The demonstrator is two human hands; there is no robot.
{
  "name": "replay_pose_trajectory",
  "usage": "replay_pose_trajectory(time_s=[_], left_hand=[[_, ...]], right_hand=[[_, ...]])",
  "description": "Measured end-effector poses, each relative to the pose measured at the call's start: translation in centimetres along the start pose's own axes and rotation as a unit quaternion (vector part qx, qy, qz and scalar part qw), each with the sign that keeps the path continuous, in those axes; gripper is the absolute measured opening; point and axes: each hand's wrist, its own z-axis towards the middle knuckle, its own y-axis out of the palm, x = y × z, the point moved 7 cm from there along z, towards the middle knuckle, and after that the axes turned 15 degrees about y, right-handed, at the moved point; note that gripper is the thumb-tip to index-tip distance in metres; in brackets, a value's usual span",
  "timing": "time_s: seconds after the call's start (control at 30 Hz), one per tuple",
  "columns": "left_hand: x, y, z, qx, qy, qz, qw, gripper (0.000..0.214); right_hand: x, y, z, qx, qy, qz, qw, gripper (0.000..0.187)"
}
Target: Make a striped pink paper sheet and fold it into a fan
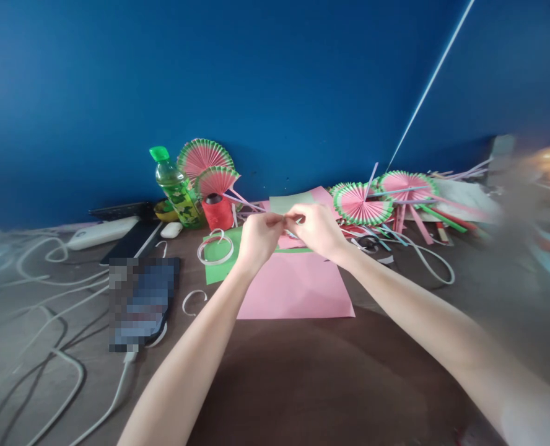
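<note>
My left hand (262, 240) and my right hand (319, 230) meet over the desk, fingertips pinched together and almost touching. Whatever sits between them is too small or hidden to make out. Below lies a sheet of pink paper (298, 288) with a thin green edge along its far side. To the left is green paper (215, 275), with a white ring-shaped roll (216, 262) lying on it. Behind my fingers is a pale green sheet (290, 203) over more pink paper. Several pleated pink-and-green paper fans (362, 204) stand to the right of my right hand.
At the left lie a phone (147, 303), white cables (77, 371) and a white power bank (103, 233). A green-capped bottle (179, 195), a red spool (218, 214) and more fans (205, 161) stand by the blue wall. Coloured strips and black-handled scissors (368, 244) lie right.
</note>
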Motion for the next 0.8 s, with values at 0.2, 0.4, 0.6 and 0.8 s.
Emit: replay_pose_trajectory(time_s=[0.2, 0.4, 0.6, 0.8], left_hand=[[0.43, -0.13, 0.04, -0.007, 0.008, 0.060, 0.998, 0.022], [0.05, 0.01, 0.16, -0.027, 0.009, 0.038, 0.999, 0.023], [-0.18, -0.04, 0.23, -0.055, -0.016, -0.028, 0.998, 0.023], [0.09, -0.24, 0.27, -0.079, -0.045, -0.086, 0.992, 0.017]], right_hand=[[0.19, 0.28, -0.16, -0.012, 0.033, 0.011, 0.999, 0.013], [0.16, 0.16, -0.04, -0.018, 0.031, 0.013, 0.999, 0.013], [0.26, -0.03, 0.16, -0.050, 0.038, 0.036, 0.997, 0.015], [0.44, -0.60, 0.42, -0.074, 0.052, 0.056, 0.994, 0.016]])
